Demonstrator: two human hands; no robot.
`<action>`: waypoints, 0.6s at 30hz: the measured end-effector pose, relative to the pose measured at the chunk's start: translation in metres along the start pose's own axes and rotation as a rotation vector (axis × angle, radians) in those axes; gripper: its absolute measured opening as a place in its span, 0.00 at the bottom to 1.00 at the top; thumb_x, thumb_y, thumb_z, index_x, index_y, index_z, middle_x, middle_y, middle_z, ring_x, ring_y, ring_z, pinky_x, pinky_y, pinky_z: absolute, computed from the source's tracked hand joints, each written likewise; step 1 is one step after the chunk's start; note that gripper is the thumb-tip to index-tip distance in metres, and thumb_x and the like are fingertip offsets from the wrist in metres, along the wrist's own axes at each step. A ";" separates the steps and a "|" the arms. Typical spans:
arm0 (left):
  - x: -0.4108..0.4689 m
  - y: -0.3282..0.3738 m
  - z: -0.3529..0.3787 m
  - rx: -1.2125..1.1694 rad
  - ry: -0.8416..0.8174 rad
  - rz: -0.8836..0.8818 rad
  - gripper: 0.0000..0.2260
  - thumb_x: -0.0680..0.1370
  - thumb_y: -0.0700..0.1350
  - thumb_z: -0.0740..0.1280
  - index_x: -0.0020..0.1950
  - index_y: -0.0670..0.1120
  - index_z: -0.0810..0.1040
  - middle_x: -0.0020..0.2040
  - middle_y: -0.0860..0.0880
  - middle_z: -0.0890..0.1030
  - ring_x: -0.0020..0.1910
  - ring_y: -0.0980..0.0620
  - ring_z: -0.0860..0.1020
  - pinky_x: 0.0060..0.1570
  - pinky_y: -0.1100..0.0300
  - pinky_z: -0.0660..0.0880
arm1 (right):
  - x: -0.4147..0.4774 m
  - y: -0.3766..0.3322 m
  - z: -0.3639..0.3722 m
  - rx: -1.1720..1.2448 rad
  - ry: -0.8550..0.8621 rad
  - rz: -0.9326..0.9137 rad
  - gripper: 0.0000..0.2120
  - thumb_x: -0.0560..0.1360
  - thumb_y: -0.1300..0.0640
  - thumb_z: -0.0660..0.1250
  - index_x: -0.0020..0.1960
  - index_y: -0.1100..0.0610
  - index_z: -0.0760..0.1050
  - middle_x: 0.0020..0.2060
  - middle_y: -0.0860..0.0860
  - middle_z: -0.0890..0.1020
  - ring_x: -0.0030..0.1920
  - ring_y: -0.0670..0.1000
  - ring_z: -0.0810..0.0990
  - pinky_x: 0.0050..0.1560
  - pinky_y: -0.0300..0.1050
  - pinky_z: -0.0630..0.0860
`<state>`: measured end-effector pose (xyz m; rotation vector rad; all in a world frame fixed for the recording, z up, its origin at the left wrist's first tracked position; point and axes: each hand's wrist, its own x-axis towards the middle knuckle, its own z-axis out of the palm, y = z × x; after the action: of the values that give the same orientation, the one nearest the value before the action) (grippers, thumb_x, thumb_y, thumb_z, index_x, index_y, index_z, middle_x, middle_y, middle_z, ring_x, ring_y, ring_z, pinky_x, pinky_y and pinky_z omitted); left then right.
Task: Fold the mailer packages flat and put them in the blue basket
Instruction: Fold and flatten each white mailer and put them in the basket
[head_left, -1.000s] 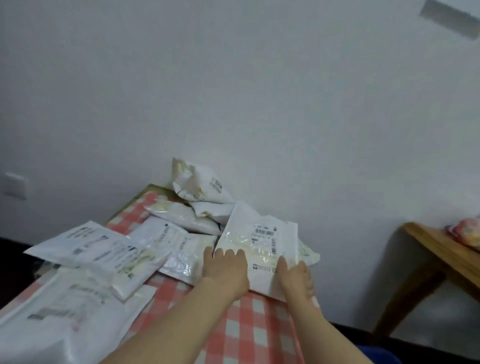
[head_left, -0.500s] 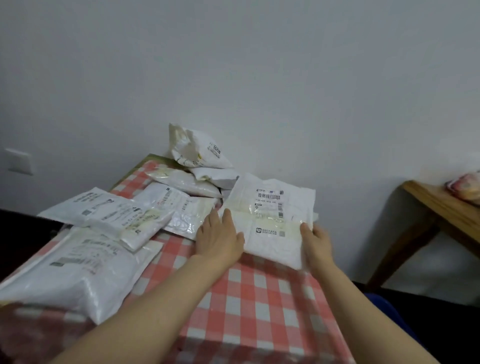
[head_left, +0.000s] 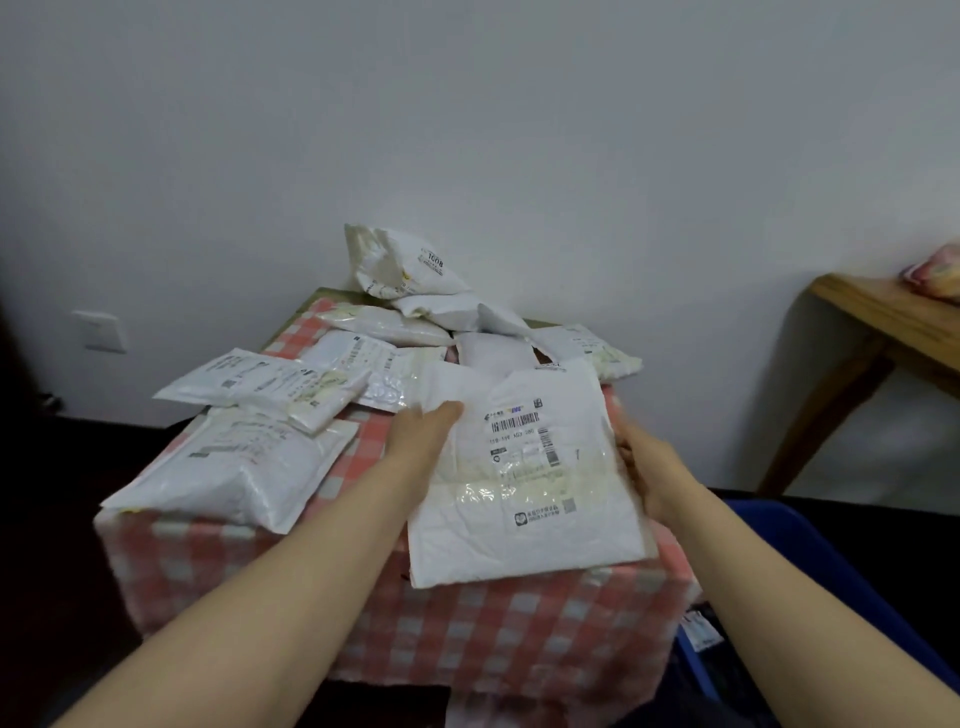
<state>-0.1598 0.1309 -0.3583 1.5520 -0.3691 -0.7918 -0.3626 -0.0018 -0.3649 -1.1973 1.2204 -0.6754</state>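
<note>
Two hands hold one white mailer (head_left: 524, 467) up over the near edge of the table (head_left: 519, 623), which has a red and white checked cloth on it. The left hand (head_left: 423, 434) grips the mailer's left side, with the thumb on top and the fingers hidden under it. The right hand (head_left: 641, 462) holds the right side, fingers tucked behind the bag, so I cannot tell how tightly they curl. The mailer looks mostly flat, with its label facing up and a few wrinkles near the bottom. More mailers sit on the table behind it: a fat one (head_left: 234, 467) at the left front, a thinner one (head_left: 265, 384) just past that, and a heap (head_left: 410, 291) leaning at the back by the wall. The blue basket (head_left: 810, 587) is down low on the right, beside the table, and only part of its rim shows. I think this is the step where one bag has been picked and is about to be pressed and folded. The next move would need both hands to fold it over on itself, then swing it right and down into the basket. Lots of bags are left to do.
</note>
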 end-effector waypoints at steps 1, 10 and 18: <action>-0.001 0.002 0.000 -0.034 0.001 -0.031 0.23 0.74 0.52 0.68 0.64 0.40 0.73 0.57 0.45 0.77 0.54 0.44 0.76 0.53 0.55 0.73 | 0.001 -0.002 0.001 0.015 0.024 0.006 0.17 0.71 0.43 0.70 0.50 0.57 0.79 0.40 0.53 0.83 0.40 0.54 0.81 0.39 0.46 0.76; 0.011 0.009 0.002 -0.109 -0.018 0.004 0.29 0.76 0.53 0.67 0.74 0.44 0.64 0.71 0.47 0.69 0.66 0.46 0.70 0.65 0.53 0.68 | 0.019 -0.024 0.021 0.070 0.121 -0.136 0.12 0.72 0.48 0.72 0.37 0.54 0.75 0.43 0.54 0.79 0.43 0.53 0.77 0.50 0.47 0.76; 0.013 0.012 0.007 -0.143 0.176 -0.011 0.12 0.77 0.46 0.67 0.57 0.41 0.76 0.50 0.48 0.75 0.50 0.49 0.72 0.47 0.59 0.69 | 0.028 -0.011 0.021 0.128 0.273 -0.156 0.18 0.76 0.55 0.68 0.31 0.55 0.65 0.29 0.52 0.71 0.30 0.50 0.69 0.32 0.39 0.70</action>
<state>-0.1526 0.1153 -0.3499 1.4770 -0.1719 -0.6694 -0.3334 -0.0234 -0.3663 -1.1262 1.2956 -1.0449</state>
